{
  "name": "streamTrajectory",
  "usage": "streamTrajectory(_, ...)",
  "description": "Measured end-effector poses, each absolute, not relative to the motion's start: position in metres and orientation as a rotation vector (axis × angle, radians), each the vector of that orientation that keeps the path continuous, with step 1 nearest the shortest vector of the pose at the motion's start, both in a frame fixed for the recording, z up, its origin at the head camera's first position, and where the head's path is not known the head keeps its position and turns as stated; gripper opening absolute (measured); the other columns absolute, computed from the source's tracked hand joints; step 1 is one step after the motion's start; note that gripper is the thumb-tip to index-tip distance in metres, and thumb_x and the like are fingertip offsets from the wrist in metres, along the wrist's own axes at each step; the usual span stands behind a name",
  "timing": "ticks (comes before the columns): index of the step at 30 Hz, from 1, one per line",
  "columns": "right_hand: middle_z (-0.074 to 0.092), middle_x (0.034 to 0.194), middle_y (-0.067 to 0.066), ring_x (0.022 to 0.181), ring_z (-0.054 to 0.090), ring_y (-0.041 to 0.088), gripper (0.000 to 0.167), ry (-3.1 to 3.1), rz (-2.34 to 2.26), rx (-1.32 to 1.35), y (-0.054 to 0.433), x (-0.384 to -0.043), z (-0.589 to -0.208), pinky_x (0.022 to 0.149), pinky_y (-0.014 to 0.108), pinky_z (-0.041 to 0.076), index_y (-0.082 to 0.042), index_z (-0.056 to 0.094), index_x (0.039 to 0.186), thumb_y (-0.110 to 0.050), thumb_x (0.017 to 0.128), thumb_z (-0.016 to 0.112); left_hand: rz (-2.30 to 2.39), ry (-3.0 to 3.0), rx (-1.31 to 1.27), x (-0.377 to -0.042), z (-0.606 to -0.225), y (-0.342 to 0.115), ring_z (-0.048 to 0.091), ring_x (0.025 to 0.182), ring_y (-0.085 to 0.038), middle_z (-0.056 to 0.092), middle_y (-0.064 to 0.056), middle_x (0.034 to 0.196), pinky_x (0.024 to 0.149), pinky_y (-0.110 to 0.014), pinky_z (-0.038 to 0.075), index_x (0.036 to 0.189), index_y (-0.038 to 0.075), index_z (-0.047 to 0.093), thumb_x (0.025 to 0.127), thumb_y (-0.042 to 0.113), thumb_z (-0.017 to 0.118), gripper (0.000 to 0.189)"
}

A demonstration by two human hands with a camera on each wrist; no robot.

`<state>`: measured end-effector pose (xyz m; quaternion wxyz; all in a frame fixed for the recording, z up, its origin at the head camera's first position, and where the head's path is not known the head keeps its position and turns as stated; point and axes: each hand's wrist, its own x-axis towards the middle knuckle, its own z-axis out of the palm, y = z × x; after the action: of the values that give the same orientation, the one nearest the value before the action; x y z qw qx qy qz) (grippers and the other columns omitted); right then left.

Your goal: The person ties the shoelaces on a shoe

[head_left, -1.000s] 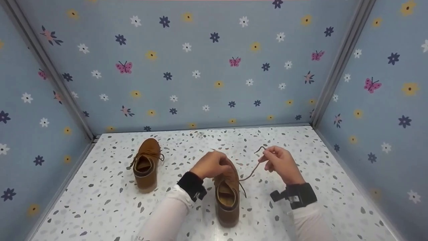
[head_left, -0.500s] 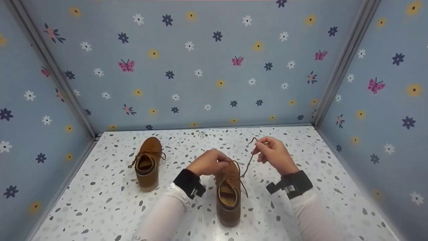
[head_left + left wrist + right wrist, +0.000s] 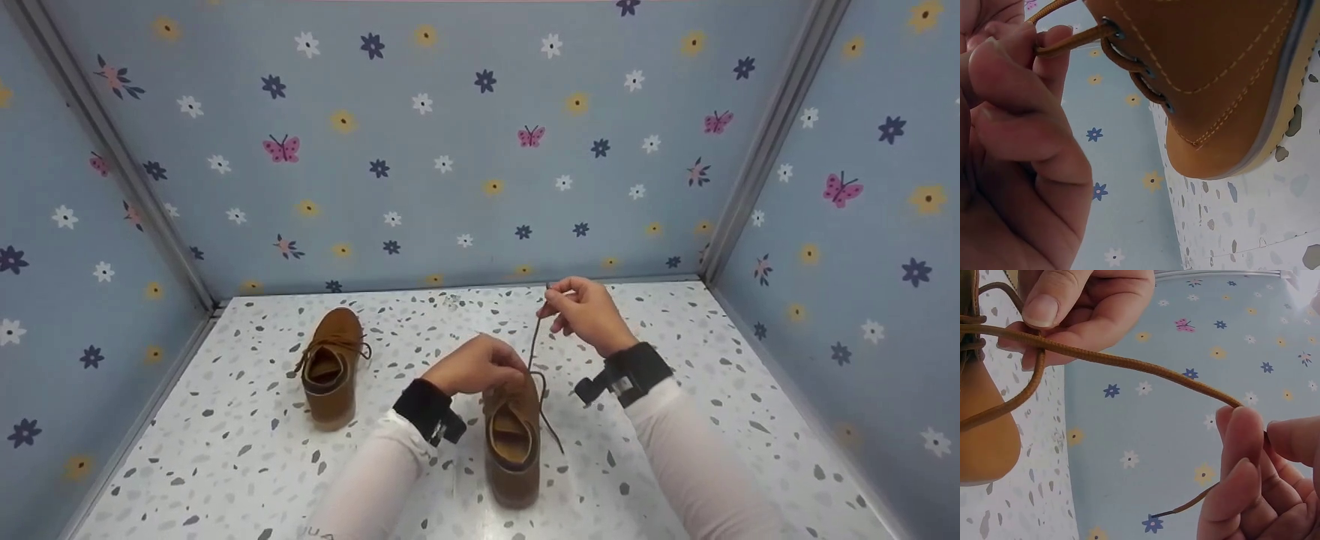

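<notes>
A brown lace-up shoe (image 3: 513, 484) stands on the floor, toe pointing away. Over its front, my left hand (image 3: 480, 365) pinches one shoelace (image 3: 1072, 40) close to the top eyelet, between thumb and fingers. Farther forward and to the right, my right hand (image 3: 591, 313) is raised and pinches the other shoelace (image 3: 1134, 365) near its end. That lace runs taut from the shoe, crossing the lace in my left hand in the right wrist view, and its dark tip (image 3: 1163, 514) sticks out past my right fingers. A lace loop (image 3: 551, 429) hangs down at the shoe's right side.
The matching brown shoe (image 3: 335, 405), its lace tied, stands to the left on the white speckled floor (image 3: 420, 319). Blue flowered panels (image 3: 450, 135) enclose the back and both sides, joined by grey metal corner posts (image 3: 765, 142).
My right hand has moved up and to the left with its lace, pulling it from slack and slanting to nearly straight above the shoe. My left hand keeps its pinch and has shifted only slightly.
</notes>
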<state>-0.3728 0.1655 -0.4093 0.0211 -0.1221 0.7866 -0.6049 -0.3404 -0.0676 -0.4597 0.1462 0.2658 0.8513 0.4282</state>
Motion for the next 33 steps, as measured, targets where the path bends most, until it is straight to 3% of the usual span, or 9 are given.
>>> streamTrajectory(10, 0.080, 0.085, 0.006, 0.060, 0.069, 0.013, 0.020, 2.614, -1.625, -0.389, 0.143, -0.389, -0.409, 0.056, 0.023, 0.052, -0.006, 0.069, 0.109, -0.025, 0.105, 0.063, 1.161, 2.429, 0.776, -0.339, -0.462, -0.061, 0.063, 0.067, -0.008, 0.077, 0.006, 0.085, 0.059, -0.023, 0.051, 0.101, 0.019, 0.082, 0.094, 0.026, 0.077, 0.011)
streamTrajectory(18, 0.080, 0.091, 0.010, 0.063, 0.070, 0.012, 0.026, 2.753, -1.232, -0.474, 0.134, -0.391, -0.422, 0.058, 0.024, 0.053, -0.004, 0.073, 0.117, -0.025, 0.105, 0.063, 1.145, 2.450, 0.811, -0.339, -0.465, -0.061, 0.059, 0.061, -0.009, 0.070, 0.009, 0.076, 0.055, -0.023, 0.048, 0.095, 0.019, 0.081, 0.096, 0.026, 0.073, 0.011)
streamTrajectory(25, 0.079, 0.095, 0.011, 0.068, 0.073, 0.017, 0.023, 2.785, -1.052, -0.550, 0.150, -0.387, -0.439, 0.063, 0.027, 0.056, -0.006, 0.074, 0.118, -0.022, 0.104, 0.063, 1.216, 2.438, 0.772, -0.339, -0.467, -0.068, 0.060, 0.062, -0.014, 0.067, 0.003, 0.073, 0.055, -0.023, 0.049, 0.087, 0.011, 0.076, 0.098, 0.023, 0.071, 0.018)
streamTrajectory(33, 0.075, 0.090, 0.005, 0.069, 0.069, 0.012, 0.017, 2.768, -0.971, -0.670, 0.174, -0.375, -0.453, 0.066, 0.029, 0.057, -0.010, 0.075, 0.108, -0.023, 0.104, 0.063, 1.241, 2.427, 0.752, -0.340, -0.466, -0.070, 0.063, 0.069, -0.014, 0.076, -0.008, 0.087, 0.062, -0.024, 0.050, 0.097, 0.007, 0.080, 0.099, 0.025, 0.070, 0.021)
